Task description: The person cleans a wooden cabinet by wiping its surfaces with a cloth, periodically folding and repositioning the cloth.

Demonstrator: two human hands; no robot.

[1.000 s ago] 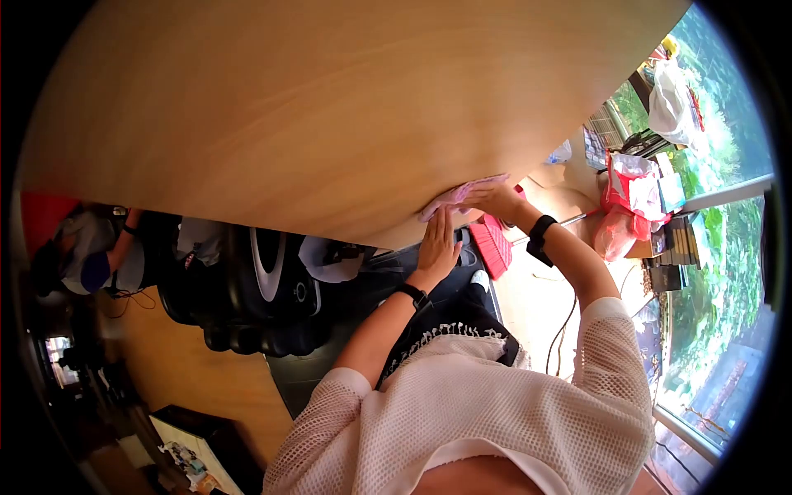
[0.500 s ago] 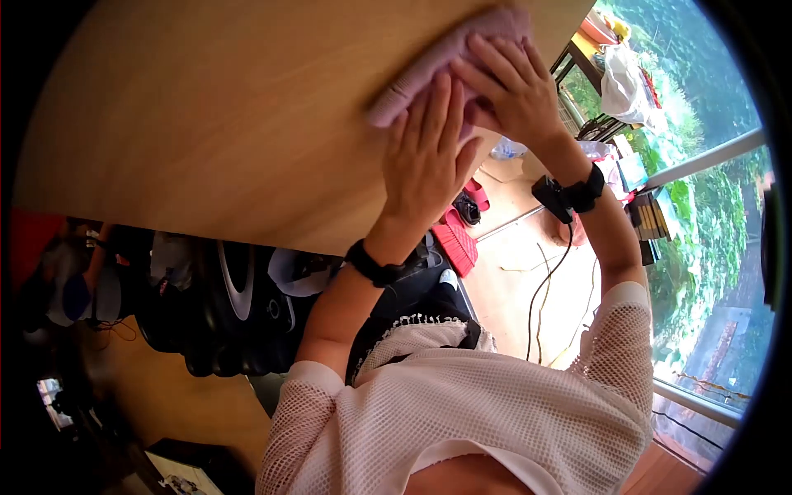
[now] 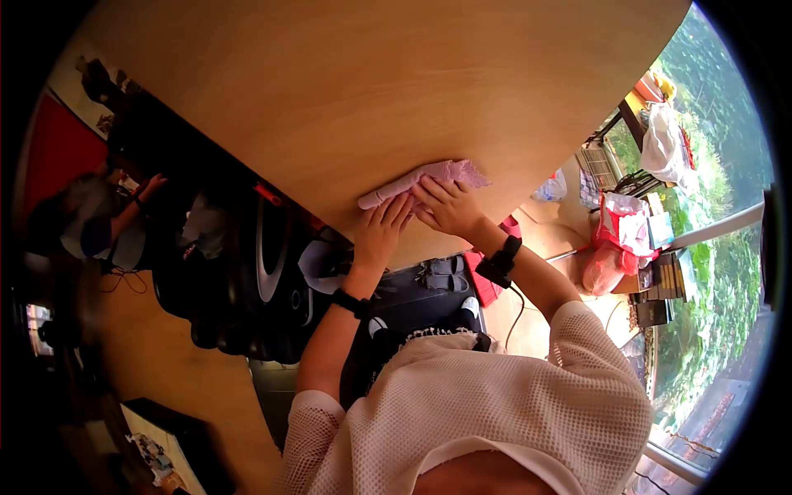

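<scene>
A folded pink cloth (image 3: 425, 179) lies against a broad wooden panel (image 3: 355, 91), near its lower edge. On the lower left part of the cloth rests my left hand (image 3: 381, 235), its fingers stretched out and close together. My right hand (image 3: 450, 206) is pressed flat on the cloth just to the right, fingers extended over its middle. The fingertips of both hands are near each other. Each wrist has a black band around it.
Black chair-like furniture (image 3: 239, 280) stands at the left, with another person (image 3: 91, 219) beyond it. Sandals (image 3: 445, 274) lie on the dark floor below the panel. Red and clear bags (image 3: 615, 239) and stacked books (image 3: 667, 276) are at the right, beside the window (image 3: 718, 247).
Both hands and the cloth have come down and left from the upper part of the panel to near its lower edge. The view has shifted, showing more of the panel and the left side.
</scene>
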